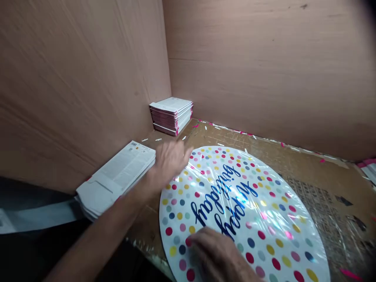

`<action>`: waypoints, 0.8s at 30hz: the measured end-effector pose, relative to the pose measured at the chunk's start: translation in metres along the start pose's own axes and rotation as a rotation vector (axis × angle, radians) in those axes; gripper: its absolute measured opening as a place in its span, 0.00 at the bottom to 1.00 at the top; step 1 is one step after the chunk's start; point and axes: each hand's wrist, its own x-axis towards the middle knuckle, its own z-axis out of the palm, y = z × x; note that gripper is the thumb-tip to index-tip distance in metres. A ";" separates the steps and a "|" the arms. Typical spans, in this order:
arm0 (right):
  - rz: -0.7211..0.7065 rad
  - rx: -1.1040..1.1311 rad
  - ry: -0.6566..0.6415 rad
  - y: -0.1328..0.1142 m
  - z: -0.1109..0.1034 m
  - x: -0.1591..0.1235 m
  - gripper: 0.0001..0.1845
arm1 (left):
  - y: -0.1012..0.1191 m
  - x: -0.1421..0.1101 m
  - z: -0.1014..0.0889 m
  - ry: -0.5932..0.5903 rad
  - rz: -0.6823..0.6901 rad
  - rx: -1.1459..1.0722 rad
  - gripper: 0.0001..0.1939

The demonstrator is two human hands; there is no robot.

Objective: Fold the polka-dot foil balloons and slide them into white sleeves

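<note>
A round foil balloon (249,203), white with coloured dots and blue "happy birthday" lettering, lies flat on the cardboard-covered table (317,176). My left hand (169,162) hovers at the balloon's upper left edge, beside a stack of white printed cards (117,176); it is smeared by motion and its fingers do not show clearly. My right hand (219,254) rests on the near edge of the balloon, fingers lying flat on the foil.
A second stack of white and pink cards (172,114) stands in the far corner against the brown walls. Small white and pink scraps lie along the wall's foot. More packets (368,170) show at the right edge.
</note>
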 end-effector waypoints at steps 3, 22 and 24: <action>0.127 -0.447 0.225 0.021 -0.034 -0.001 0.20 | -0.014 -0.089 0.026 -0.119 -0.251 0.061 0.26; 0.429 -0.749 -0.342 -0.046 0.030 0.184 0.14 | 0.003 -0.162 0.042 -0.090 -0.332 -0.243 0.16; 0.401 -0.735 -0.374 -0.046 0.039 0.199 0.12 | 0.002 -0.162 0.039 -0.092 -0.323 -0.222 0.14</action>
